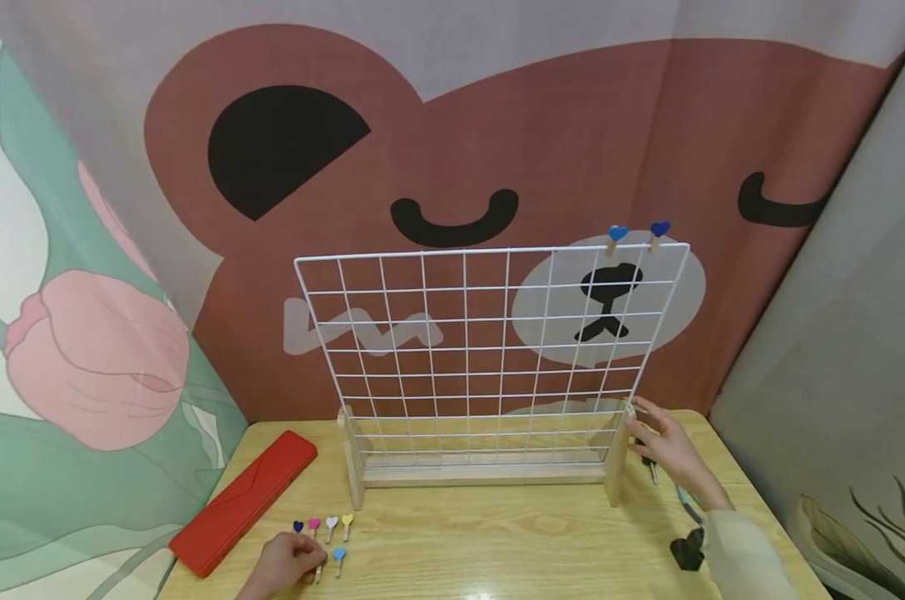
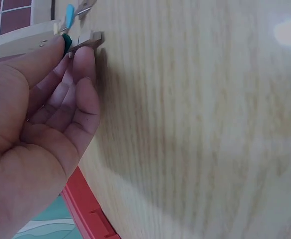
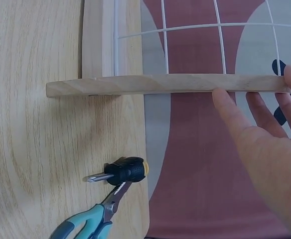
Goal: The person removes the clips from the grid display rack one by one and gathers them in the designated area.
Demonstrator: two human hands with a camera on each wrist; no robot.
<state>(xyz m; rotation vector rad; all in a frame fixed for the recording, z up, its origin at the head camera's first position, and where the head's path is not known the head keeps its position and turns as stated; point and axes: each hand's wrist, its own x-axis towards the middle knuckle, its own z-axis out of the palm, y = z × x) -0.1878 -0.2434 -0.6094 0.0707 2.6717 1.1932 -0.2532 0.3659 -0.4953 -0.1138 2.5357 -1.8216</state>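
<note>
My left hand (image 1: 286,560) pinches a small wooden clothespin with a green heart (image 2: 68,44) between thumb and fingertips, close over the table. Beside it lie clothespins with hearts: a navy one (image 1: 298,527), a pink one (image 1: 313,524), a white one (image 1: 331,524), a yellow one (image 1: 347,522) and a light blue one (image 1: 339,554). My right hand (image 1: 666,446) holds the upper end of the right wooden post (image 3: 165,83), which supports a white wire grid (image 1: 465,350). On the grid's top bar, at the right, stand a light blue heart clothespin (image 1: 617,235) and a dark blue one (image 1: 658,230).
A long red case (image 1: 244,504) lies at the table's left edge. To the right of the stand are a stubby screwdriver (image 3: 127,170), pliers with teal handles (image 3: 93,216) and a black object (image 1: 687,550). A printed curtain (image 1: 460,150) hangs behind.
</note>
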